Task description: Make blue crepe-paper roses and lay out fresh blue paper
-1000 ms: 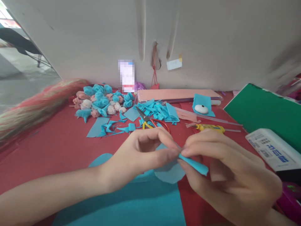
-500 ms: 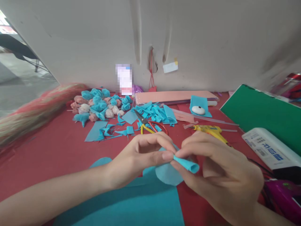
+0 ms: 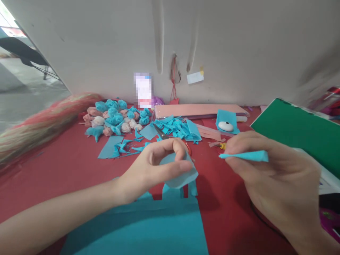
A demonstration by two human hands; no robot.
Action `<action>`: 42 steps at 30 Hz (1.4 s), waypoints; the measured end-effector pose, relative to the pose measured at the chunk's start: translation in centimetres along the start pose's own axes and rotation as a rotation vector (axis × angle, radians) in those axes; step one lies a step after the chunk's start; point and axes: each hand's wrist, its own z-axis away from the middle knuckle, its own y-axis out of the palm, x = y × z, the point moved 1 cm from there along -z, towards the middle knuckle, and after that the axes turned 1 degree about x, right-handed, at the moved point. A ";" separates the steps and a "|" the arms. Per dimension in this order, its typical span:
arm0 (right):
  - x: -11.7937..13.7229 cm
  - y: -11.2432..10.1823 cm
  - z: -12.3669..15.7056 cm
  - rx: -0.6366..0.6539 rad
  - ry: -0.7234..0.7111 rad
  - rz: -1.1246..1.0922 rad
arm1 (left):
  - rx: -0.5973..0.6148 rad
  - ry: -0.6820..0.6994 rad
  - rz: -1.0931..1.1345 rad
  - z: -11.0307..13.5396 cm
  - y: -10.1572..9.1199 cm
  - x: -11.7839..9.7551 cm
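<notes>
My right hand (image 3: 281,177) pinches the narrow end of a rolled blue crepe paper piece (image 3: 251,156), which lies almost level and widens to the right. Held in the curled fingers of my left hand (image 3: 151,166) is a thin, rounded blue paper piece (image 3: 179,180). The two hands are apart. Below them a large blue paper sheet (image 3: 143,230) lies on the red table (image 3: 225,219), with cut rounded pieces (image 3: 171,193) by its far edge. Scissors (image 3: 161,132) are partly hidden behind my left hand. Behind my right fingers, only the yellow glue gun's tip (image 3: 222,145) shows.
Blue, pink and white paper roses (image 3: 114,118) are heaped at the back left, beside a pile of blue paper strips (image 3: 176,128). A pink paper pack (image 3: 199,110) lies along the wall. A green board (image 3: 300,131) leans at the right, near a white oval object (image 3: 225,126).
My right hand has moved right and away from my left, carrying the rolled paper. The roll has turned from slanting down to nearly level. My left hand keeps the rounded piece.
</notes>
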 end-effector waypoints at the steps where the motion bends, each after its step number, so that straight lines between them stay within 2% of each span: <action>1: -0.1 0.0 -0.1 0.029 0.020 0.020 | -0.011 0.000 -0.038 -0.1 0.0 -0.2; 8: -0.2 0.2 -0.7 0.289 0.091 0.080 | -0.061 -0.047 -0.319 -0.6 -0.2 -0.5; 15: -0.6 0.6 -0.7 0.382 0.275 0.069 | -0.057 -0.092 -0.389 -0.8 -0.3 -0.5; 21: -0.7 1.2 -0.3 0.346 0.268 0.077 | -0.067 -0.120 -0.469 -0.8 -0.5 -0.4; 27: -0.9 1.7 -0.1 0.248 0.286 0.110 | -0.035 -0.081 -0.524 -0.8 -0.3 -0.3; 31: -1.2 1.6 0.1 0.169 0.319 0.048 | -0.087 -0.022 -0.651 -0.8 -0.3 -0.1; 36: -1.5 1.4 0.1 0.109 0.340 0.047 | -0.088 0.003 -0.608 -1.0 -0.7 -0.8; 38: -1.5 1.3 0.1 0.101 0.331 0.067 | -0.028 -0.052 -0.700 -1.2 -1.3 -1.4; 41: -1.5 1.1 -0.1 0.084 0.325 0.114 | 0.251 -0.283 -1.002 -1.4 -2.4 -1.4; 42: -1.5 1.0 -0.1 0.083 0.327 0.129 | 0.326 -0.327 -1.043 -1.4 -2.7 -1.1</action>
